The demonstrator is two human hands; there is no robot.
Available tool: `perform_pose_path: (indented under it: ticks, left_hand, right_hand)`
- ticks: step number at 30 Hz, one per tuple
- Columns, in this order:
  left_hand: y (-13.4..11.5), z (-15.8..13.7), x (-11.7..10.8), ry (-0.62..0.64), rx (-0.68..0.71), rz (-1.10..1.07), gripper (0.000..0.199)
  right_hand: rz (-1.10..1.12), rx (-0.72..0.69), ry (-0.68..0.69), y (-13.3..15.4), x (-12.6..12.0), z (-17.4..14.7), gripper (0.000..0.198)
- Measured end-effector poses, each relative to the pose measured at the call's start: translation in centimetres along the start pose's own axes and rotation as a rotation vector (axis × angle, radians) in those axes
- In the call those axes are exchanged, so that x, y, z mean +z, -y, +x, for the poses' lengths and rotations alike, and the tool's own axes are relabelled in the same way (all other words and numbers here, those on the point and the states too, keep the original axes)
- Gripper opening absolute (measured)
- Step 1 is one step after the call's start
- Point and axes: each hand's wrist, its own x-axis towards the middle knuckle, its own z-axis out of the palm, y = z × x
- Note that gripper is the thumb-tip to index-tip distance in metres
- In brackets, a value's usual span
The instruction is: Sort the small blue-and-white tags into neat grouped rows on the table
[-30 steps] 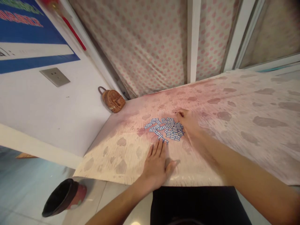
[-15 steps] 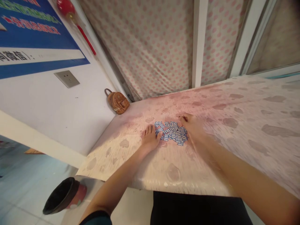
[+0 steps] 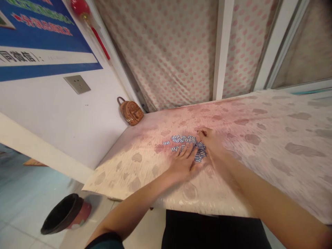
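Many small flat white-and-blue striped pieces lie in a loose pile on the patterned tablecloth. My left hand rests palm down over the pile's near middle, its fingers spread and covering some of the pieces. At the pile's right edge, my right hand stands on its side with the fingers curled in. Whatever is inside those fingers, if anything, is hidden. A few pieces sit apart to the left, beyond my left fingertips.
A small brown backpack-shaped bag stands at the table's far left corner against the wall. The tablecloth stretches to the right. A dark-rimmed bin is on the floor at lower left. A dotted curtain hangs behind the table.
My left hand has moved from the pile's left edge rightward onto its middle. Some pieces now show at the left where the hand was. My right hand stays nearly in place.
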Motion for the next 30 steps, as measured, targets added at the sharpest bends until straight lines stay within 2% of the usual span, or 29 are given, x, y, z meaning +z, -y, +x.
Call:
perform_pose_path:
  ticks: [2,6,10,13,16,18,21,24,26,30]
  left_hand:
    - [-0.4,0.5,0.3,0.041,0.009,0.002,0.077]
    - [-1.1,-0.5,0.7,0.050,-0.114,0.007,0.081]
    - [-0.7,-1.4,0.1,0.039,-0.134,-0.022,0.078]
    - [0.9,0.0,-1.5,-0.095,-0.155,-0.051,0.070]
    - [2.5,1.7,-3.5,-0.342,-0.227,-0.079,0.059]
    - [3.0,1.9,-4.3,-0.504,-0.187,-0.121,0.056]
    - [2.8,0.3,-4.5,-0.682,-0.053,-0.184,0.051]
    - [3.3,-1.6,-4.6,-0.768,-0.016,-0.205,0.050]
    - [4.6,-1.6,-5.0,-0.785,-0.045,-0.199,0.052]
    - [8.1,2.2,-5.5,-0.833,-0.112,-0.230,0.052]
  right_hand:
    - [-0.010,0.023,-0.008,-0.1,-0.2,0.1,0.027]
    - [-0.045,0.067,-0.015,0.6,-0.6,0.0,0.025]
    - [-0.006,0.025,-0.009,1.3,-0.6,-0.2,0.022]
    - [0.022,0.013,-0.016,1.2,-0.5,-0.3,0.023]
    - [0.012,0.033,-0.037,1.0,-0.7,-0.3,0.024]
    - [-0.003,0.022,-0.038,1.0,-1.0,-0.3,0.025]
    - [-0.056,0.041,-0.077,0.9,-1.3,-0.1,0.027]
    - [-0.119,0.079,-0.115,0.3,-1.0,0.3,0.025]
    - [-0.134,0.098,-0.125,-0.2,-0.8,0.5,0.023]
    - [-0.132,0.167,-0.151,-1.3,-0.6,0.8,0.021]
